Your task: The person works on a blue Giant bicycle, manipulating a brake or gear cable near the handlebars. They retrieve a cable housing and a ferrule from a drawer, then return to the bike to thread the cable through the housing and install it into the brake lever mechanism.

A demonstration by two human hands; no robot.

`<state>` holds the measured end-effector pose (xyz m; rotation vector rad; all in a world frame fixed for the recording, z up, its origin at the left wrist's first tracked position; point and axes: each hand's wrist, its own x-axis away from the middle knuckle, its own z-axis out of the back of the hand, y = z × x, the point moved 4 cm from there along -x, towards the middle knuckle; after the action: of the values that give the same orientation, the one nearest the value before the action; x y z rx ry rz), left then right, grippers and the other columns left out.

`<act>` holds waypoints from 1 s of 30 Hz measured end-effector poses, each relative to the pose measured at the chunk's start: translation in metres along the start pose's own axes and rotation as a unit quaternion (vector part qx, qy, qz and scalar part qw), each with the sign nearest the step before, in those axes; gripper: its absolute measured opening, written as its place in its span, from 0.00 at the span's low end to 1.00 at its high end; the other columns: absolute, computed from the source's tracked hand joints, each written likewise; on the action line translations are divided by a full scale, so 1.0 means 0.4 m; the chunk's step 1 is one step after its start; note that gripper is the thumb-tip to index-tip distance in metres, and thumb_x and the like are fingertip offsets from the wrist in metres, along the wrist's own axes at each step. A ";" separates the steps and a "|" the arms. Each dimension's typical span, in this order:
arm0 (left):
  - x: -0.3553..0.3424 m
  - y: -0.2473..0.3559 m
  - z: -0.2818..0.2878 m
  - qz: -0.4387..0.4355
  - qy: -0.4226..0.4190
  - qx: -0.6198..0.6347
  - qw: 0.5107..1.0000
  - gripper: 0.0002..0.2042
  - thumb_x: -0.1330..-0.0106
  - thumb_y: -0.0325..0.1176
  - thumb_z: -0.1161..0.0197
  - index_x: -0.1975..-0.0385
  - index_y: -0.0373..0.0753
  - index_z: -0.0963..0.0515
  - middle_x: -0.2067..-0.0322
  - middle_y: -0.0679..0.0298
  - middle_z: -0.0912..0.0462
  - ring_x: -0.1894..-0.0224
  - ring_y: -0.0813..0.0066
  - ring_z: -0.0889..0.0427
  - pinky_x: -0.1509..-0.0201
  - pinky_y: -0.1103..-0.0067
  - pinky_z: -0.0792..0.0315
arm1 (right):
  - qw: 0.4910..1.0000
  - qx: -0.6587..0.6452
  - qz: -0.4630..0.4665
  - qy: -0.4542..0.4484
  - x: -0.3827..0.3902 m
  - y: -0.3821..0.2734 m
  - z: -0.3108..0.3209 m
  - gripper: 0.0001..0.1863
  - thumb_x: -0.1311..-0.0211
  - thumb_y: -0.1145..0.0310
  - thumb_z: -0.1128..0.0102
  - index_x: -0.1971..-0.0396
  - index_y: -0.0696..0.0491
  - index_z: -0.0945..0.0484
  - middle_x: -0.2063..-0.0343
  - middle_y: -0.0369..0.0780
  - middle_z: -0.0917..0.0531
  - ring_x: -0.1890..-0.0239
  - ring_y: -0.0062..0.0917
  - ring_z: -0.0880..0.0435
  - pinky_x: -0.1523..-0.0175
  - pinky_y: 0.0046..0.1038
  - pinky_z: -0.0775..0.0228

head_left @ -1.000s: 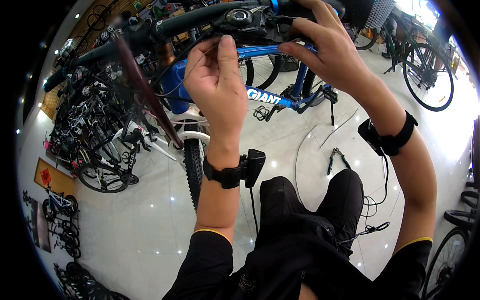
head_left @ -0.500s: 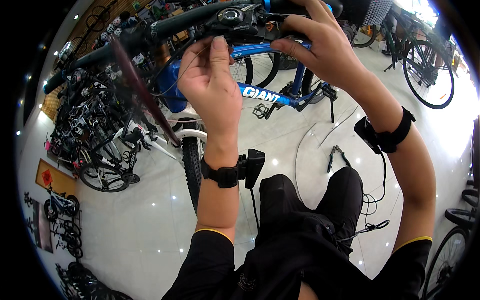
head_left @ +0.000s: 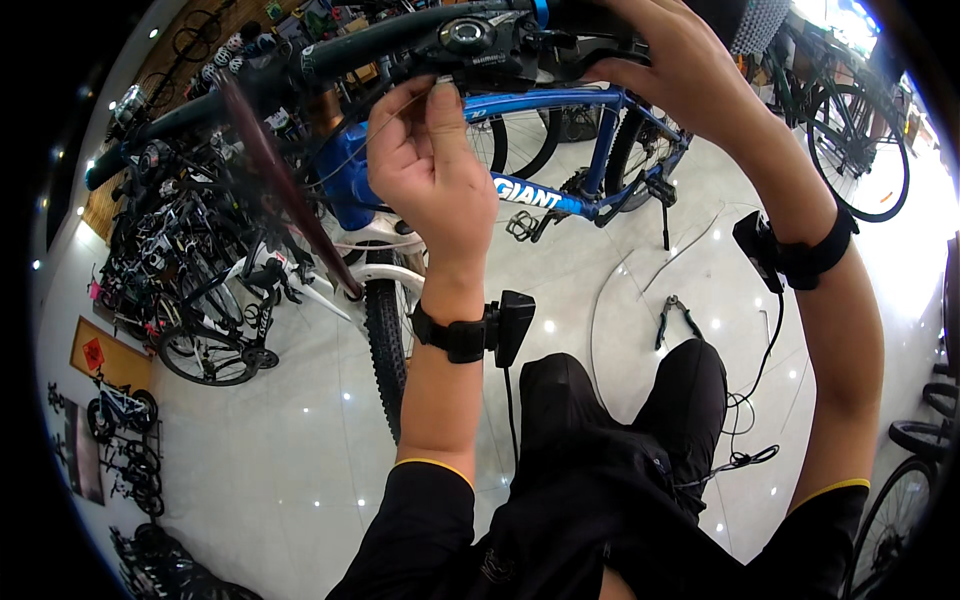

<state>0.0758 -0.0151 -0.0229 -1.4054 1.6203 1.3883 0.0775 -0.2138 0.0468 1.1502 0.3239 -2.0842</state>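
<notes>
My left hand [head_left: 435,160] is closed, thumb and fingertips pinching a thin cable [head_left: 352,160] just below the shifter [head_left: 467,38] on the handlebar [head_left: 370,52]. A small pale metal bit shows at the fingertips. The cable curves down left, past the blue bicycle frame [head_left: 540,97]. My right hand [head_left: 690,75] is wrapped round the right end of the handlebar, at the grip. Its thumb lies by the black brake lever [head_left: 570,72]; the fingertips are out of sight at the top edge.
On the tiled floor lie cable cutters [head_left: 677,320], a curved length of housing [head_left: 594,330] and a shorter piece [head_left: 690,250]. The front tire [head_left: 385,340] stands beside my left forearm. Many bicycles [head_left: 215,340] crowd the left; another bicycle [head_left: 855,140] stands at the right.
My left hand has shifted slightly right and stays pinched under the shifter. My right hand has moved right and up along the handlebar. The bicycle's frame appears turned a little.
</notes>
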 end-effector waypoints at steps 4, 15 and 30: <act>-0.003 -0.001 0.015 0.025 -0.046 0.014 0.999 0.09 0.31 0.25 0.42 0.56 0.27 0.26 0.64 0.61 0.19 0.66 0.83 0.22 0.61 0.88 0.28 | 1.000 -0.018 -0.015 0.000 -0.011 0.003 -0.002 0.30 0.54 0.73 0.29 0.48 0.55 0.29 0.52 0.44 0.23 0.45 0.41 0.27 0.37 0.38 0.38; 0.003 0.055 0.030 0.027 0.020 0.124 0.992 0.12 0.29 0.31 0.43 0.56 0.27 0.24 0.63 0.54 0.17 0.64 0.73 0.16 0.58 0.81 0.21 | 0.999 0.011 -0.035 -0.020 -0.011 -0.025 -0.002 0.32 0.55 0.77 0.29 0.46 0.55 0.29 0.51 0.45 0.24 0.45 0.39 0.25 0.40 0.35 0.31; 0.094 0.014 0.000 0.057 0.027 0.243 0.968 0.10 0.29 0.29 0.44 0.56 0.27 0.24 0.65 0.56 0.17 0.66 0.76 0.17 0.59 0.82 0.23 | 0.999 0.019 0.048 -0.001 -0.009 0.011 -0.037 0.32 0.54 0.75 0.29 0.45 0.57 0.29 0.54 0.44 0.21 0.52 0.30 0.19 0.47 0.30 0.26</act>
<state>0.0601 -0.0281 -0.0548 -1.0782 1.9363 0.9222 0.0910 -0.2074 0.0418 1.1632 0.2254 -2.0142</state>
